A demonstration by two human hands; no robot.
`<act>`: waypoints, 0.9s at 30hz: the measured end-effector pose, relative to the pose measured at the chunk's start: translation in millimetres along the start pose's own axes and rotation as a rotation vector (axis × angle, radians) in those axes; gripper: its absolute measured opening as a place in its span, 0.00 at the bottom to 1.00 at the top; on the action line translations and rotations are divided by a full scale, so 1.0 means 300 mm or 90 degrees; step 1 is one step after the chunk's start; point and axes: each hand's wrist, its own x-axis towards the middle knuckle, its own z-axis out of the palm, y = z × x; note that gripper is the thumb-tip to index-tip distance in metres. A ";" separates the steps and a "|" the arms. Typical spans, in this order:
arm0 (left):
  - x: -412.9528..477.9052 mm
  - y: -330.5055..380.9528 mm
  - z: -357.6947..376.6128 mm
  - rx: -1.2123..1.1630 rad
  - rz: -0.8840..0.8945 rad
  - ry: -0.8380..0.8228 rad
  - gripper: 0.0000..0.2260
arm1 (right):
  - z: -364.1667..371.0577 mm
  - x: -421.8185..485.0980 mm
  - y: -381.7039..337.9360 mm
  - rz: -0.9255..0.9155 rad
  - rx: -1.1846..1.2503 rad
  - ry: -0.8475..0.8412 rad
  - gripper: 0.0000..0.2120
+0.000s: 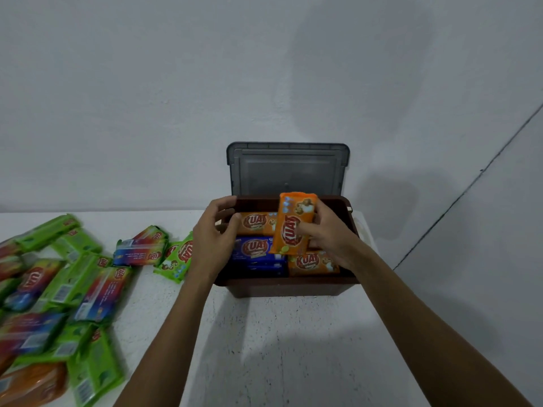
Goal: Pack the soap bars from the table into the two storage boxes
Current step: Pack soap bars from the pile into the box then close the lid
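At the bottom of the frame two bare forearms reach forward over the white table. In the lower left and middle left of the frame, many soap bars lie in a loose pile on the table, mostly in green wrappers, some red-and-blue, and one orange at the bottom left corner. One green bar lies apart from the pile, just beside the left wall of the box.

In the middle of the frame stands a brown storage box, open. Inside it lie flat a blue bar at the front left, an orange bar at the front right, and another orange bar behind the blue one.

The left hand is over the left edge of the box with fingers loosely curved and holding nothing; its thumb comes close to the rear orange bar, but I cannot tell if it touches. The right hand grips a held orange bar, thumb on the front face and fingers behind, standing on end and tilted above the packed bars.

Behind the box its grey lid stands upright against the pale wall.
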 end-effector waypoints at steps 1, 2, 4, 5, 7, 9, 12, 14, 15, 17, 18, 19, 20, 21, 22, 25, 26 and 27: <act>-0.003 -0.015 -0.007 0.051 0.008 0.002 0.12 | -0.012 -0.002 0.003 0.003 0.000 0.033 0.13; -0.008 -0.029 -0.010 0.094 0.015 -0.001 0.12 | -0.024 -0.005 0.006 0.003 -0.012 0.071 0.11; -0.022 -0.053 -0.012 0.153 0.035 -0.020 0.13 | -0.046 -0.011 0.011 -0.012 -0.070 0.148 0.13; -0.031 -0.064 -0.011 0.175 0.049 -0.033 0.14 | -0.055 -0.015 0.015 -0.027 -0.104 0.178 0.14; -0.046 -0.083 -0.008 0.212 0.078 -0.055 0.13 | -0.073 -0.023 0.027 -0.066 -0.155 0.201 0.19; -0.053 -0.093 -0.007 0.229 0.093 -0.063 0.13 | -0.093 -0.031 0.044 -0.080 -0.200 0.193 0.22; -0.054 -0.097 -0.007 0.241 0.098 -0.063 0.12 | -0.101 -0.035 0.074 -0.045 -0.239 0.211 0.16; -0.053 -0.098 -0.005 0.254 0.095 -0.065 0.12 | -0.094 -0.034 0.092 -0.021 -0.257 0.225 0.11; -0.054 -0.098 -0.004 0.260 0.091 -0.067 0.12 | -0.089 -0.034 0.100 -0.008 -0.271 0.224 0.10; -0.056 -0.097 -0.001 0.269 0.087 -0.067 0.11 | -0.082 -0.031 0.117 0.034 -0.268 0.200 0.08; -0.057 -0.097 -0.001 0.271 0.085 -0.066 0.11 | -0.081 -0.028 0.125 0.065 -0.244 0.183 0.08; -0.057 -0.096 -0.001 0.272 0.082 -0.066 0.11 | -0.078 -0.025 0.132 0.099 -0.220 0.169 0.08; -0.058 -0.095 -0.001 0.274 0.079 -0.067 0.11 | -0.076 -0.022 0.139 0.126 -0.218 0.163 0.09; -0.059 -0.096 0.000 0.276 0.077 -0.068 0.11 | -0.074 -0.018 0.144 0.142 -0.256 0.165 0.09; -0.060 -0.097 0.001 0.281 0.075 -0.067 0.11 | -0.075 -0.013 0.149 0.148 -0.316 0.175 0.08; -0.063 -0.102 0.005 0.300 0.058 -0.052 0.11 | -0.074 -0.006 0.149 0.138 -0.498 0.192 0.10; -0.064 -0.101 0.006 0.302 0.046 -0.045 0.12 | -0.073 -0.006 0.151 0.134 -0.542 0.189 0.12; -0.065 -0.101 0.007 0.302 0.036 -0.039 0.11 | -0.070 -0.009 0.149 0.132 -0.578 0.184 0.13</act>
